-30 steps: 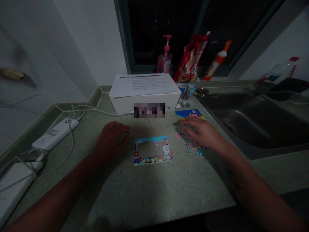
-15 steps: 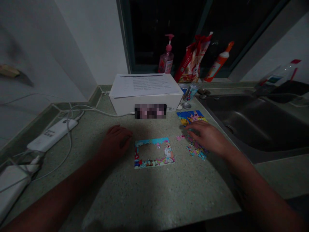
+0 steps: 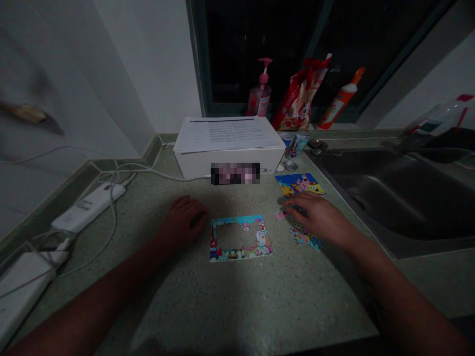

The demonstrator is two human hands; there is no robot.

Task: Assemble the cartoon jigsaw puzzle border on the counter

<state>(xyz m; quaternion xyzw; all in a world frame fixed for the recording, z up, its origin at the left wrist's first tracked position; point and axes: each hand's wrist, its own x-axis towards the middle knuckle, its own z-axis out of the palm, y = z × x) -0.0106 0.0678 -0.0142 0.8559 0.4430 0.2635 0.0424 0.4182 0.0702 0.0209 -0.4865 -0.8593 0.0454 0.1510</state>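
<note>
A partly assembled cartoon jigsaw puzzle (image 3: 262, 238) lies on the counter, its border joined around a bare middle. Inside the border, near the upper right, sits a small separate pink-and-white cluster (image 3: 246, 227). My left hand (image 3: 185, 220) rests just left of the puzzle, fingers loosely curled, thumb apart, nothing visible in it. My right hand (image 3: 315, 212) reaches over a pile of loose puzzle pieces (image 3: 308, 240), partly covering it. Its fingers stretch left, thumb slightly apart, close to some pink pieces (image 3: 279, 215). Behind that hand lies a blue-and-yellow cartoon picture (image 3: 291, 183), partly covered.
A white box (image 3: 196, 165) topped with printed paper (image 3: 232, 133) stands at the back. White power strips (image 3: 87, 207) and cables are at left. On the right is a metal sink (image 3: 404, 198). A can (image 3: 298, 145), a pink pump bottle (image 3: 259, 99) and a red bag (image 3: 302, 96) stand behind.
The view has shifted slightly, so everything sits a little lower and further right. My right hand has moved slightly left and down relative to the pieces. My left hand stays beside the puzzle.
</note>
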